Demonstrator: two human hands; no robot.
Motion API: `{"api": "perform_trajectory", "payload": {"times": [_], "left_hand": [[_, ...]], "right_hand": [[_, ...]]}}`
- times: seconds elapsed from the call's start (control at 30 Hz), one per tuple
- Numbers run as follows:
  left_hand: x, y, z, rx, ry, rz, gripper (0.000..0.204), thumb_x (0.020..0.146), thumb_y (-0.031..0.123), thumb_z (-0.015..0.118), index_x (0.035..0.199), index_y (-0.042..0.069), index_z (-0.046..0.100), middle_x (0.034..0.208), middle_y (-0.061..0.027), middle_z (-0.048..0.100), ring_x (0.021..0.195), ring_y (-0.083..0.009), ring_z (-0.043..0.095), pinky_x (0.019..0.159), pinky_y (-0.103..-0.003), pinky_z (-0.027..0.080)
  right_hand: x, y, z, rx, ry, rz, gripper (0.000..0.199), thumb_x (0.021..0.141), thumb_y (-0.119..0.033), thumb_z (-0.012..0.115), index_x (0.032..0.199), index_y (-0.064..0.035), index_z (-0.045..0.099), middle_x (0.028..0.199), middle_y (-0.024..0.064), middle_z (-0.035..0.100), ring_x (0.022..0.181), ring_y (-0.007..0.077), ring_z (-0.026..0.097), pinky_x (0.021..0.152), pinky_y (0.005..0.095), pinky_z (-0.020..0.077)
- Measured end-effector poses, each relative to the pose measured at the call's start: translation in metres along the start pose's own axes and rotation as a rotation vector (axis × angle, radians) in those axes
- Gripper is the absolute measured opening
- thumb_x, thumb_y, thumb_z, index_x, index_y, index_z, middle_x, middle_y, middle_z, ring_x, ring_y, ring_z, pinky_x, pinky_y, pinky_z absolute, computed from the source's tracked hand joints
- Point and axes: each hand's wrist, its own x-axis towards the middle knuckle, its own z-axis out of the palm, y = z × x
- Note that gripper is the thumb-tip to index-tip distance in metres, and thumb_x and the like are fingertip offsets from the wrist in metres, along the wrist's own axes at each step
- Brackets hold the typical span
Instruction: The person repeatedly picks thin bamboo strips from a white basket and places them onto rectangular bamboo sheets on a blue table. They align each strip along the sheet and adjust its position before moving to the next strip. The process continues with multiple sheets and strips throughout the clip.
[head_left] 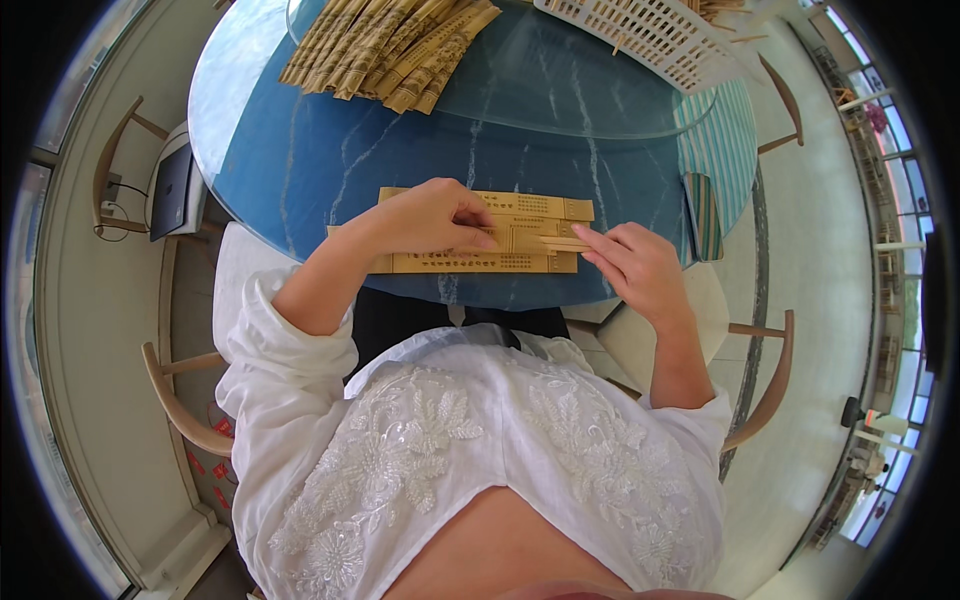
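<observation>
A pair of pale wooden chopsticks (564,244) lies partly inside a tan paper chopstick sleeve (518,238). The fingers of my right hand (640,268) pinch the bare ends that stick out on the right. At the sleeve's left part, my left hand (430,216) has its thumb and fingers closed on the paper. More printed paper sleeves (540,207) lie flat on the table under and around both hands. The far end of the held sleeve is hidden by my left hand.
A heap of tan sleeves (385,50) rests at the far left of the blue round table (330,215). A white slatted basket (650,35) with loose chopsticks stands far right. A striped cloth item (703,215) lies by the right edge. Chairs surround the table; a laptop (171,193) sits on one.
</observation>
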Motion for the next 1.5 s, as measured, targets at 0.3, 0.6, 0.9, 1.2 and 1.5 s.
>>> {"api": "perform_trajectory", "payload": {"times": [0.3,0.6,0.9,1.2,1.5], "left_hand": [[-0.02,-0.015,-0.011,-0.199,0.097,-0.132,0.029,0.088,0.013,0.073,0.11,-0.005,0.068,0.092,-0.0054,0.071,0.08,-0.0094,0.062,0.075,-0.025,0.05],[-0.013,-0.025,0.0,-0.455,0.052,-0.085,0.026,0.092,0.014,0.07,0.106,-0.008,0.067,0.084,-0.0038,0.07,0.072,-0.0076,0.062,0.071,-0.023,0.05],[-0.009,-0.015,0.005,-0.611,0.028,-0.052,0.024,0.092,0.008,0.069,0.106,-0.012,0.066,0.085,-0.0076,0.069,0.073,-0.0103,0.063,0.069,-0.024,0.052],[-0.011,-0.018,0.003,-0.568,0.03,-0.015,0.026,0.092,0.01,0.069,0.107,-0.011,0.066,0.087,-0.0086,0.071,0.075,-0.0105,0.065,0.071,-0.023,0.052],[-0.011,-0.011,0.008,-0.596,0.039,-0.043,0.026,0.091,0.012,0.07,0.107,-0.009,0.067,0.087,-0.0076,0.071,0.074,-0.0097,0.065,0.069,-0.022,0.052]], "right_hand": [[-0.012,0.018,-0.009,0.435,0.306,0.526,0.028,0.093,-0.008,0.065,0.121,-0.0066,0.068,0.089,0.0055,0.068,0.075,0.0112,0.062,0.067,0.0247,0.0497],[-0.005,-0.008,0.028,0.803,0.705,0.62,0.037,0.097,-0.003,0.058,0.134,-0.0016,0.057,0.1,0.0065,0.068,0.083,0.0094,0.062,0.078,0.024,0.0526],[0.013,-0.048,0.057,0.962,0.572,0.541,0.047,0.095,0.001,0.06,0.141,-0.0017,0.05,0.093,0.0001,0.056,0.081,0.0039,0.052,0.076,0.0165,0.0434],[0.015,-0.069,0.074,0.784,0.429,0.459,0.048,0.09,-0.001,0.067,0.136,-0.0066,0.057,0.092,0.0038,0.059,0.075,0.0091,0.056,0.072,0.0226,0.0478],[0.016,-0.061,0.076,0.89,0.549,0.415,0.034,0.088,0.004,0.068,0.122,-0.0008,0.065,0.109,0.0085,0.064,0.093,0.0123,0.064,0.08,0.0242,0.0518]]}}
